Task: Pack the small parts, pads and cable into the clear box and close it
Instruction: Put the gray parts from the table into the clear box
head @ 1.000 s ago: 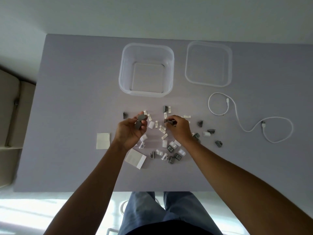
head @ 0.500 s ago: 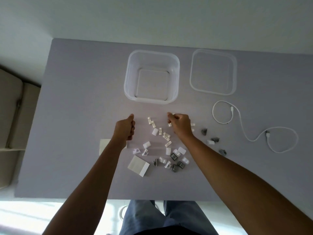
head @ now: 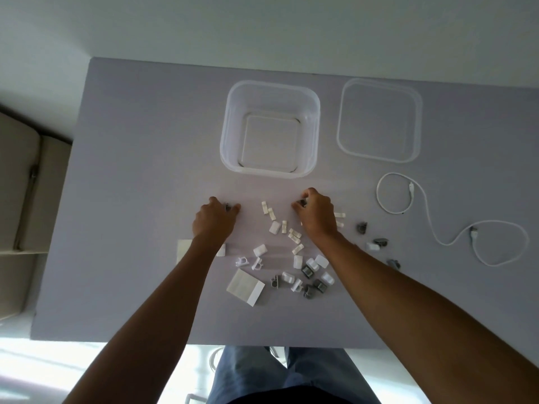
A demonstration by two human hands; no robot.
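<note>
While the clear box [head: 269, 129] stands open and seemingly bare inside at the far middle of the table [head: 131, 170], its lid [head: 380, 121] lies flat just to its right, apart from it, presumably set there so the mouth stays free for loading. Nearer, the small parts [head: 294, 258] are strewn white and grey in a loose patch between the two forearms, with a few grey ones straying right toward the white cable [head: 425, 217], which lies uncoiled in loops at the right side. One square pad [head: 245, 286] sits at the near left of the scatter, another pad [head: 184, 250] half hidden beneath the left forearm. At the scatter's far edge, the left hand [head: 214, 223] curls over a dark bit of a part at its fingertips, and the right hand [head: 316, 214] likewise pinches something small and dark; both look like gathering grips, handy for a short carry forward into the box. Packing, I judge, has barely begun.
</note>
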